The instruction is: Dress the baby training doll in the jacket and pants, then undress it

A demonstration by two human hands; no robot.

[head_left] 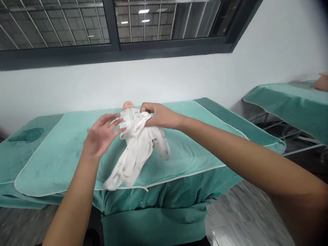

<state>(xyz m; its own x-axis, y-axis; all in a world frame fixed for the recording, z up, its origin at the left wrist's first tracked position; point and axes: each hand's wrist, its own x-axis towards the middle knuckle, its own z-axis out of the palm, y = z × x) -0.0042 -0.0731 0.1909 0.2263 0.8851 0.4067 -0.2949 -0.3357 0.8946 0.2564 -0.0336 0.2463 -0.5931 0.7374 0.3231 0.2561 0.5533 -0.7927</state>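
Right fingers: closed in a pinch, thumb against curled fingers, gripping a bunched fold of the white printed garment
Left fingers: open and spread, slightly curled, the tips at the garment's left side; whether they touch the cloth I cannot tell
Right hand: at the garment's upper right part, back of the hand upward, its arm reaching in from the lower right corner of the view, low and long across the bed
Left hand: blurred, raised beside the garment, its forearm rising steeply from the bottom of the view
Garment: one, crumpled, just left of the middle of the mat, its lower end reaching the mat's near edge; a printed section lies spread to the right
Doll: one, head showing above the garment, towards the wall-side edge of the mat
Mat: one, light green with pale piping, laid over the bed's darker cover
Beds: two, the near bed under the hands, the other bed at the right, with one skin-toned item, too cut off to name
Window: one, dark-framed and barred, in the white wall
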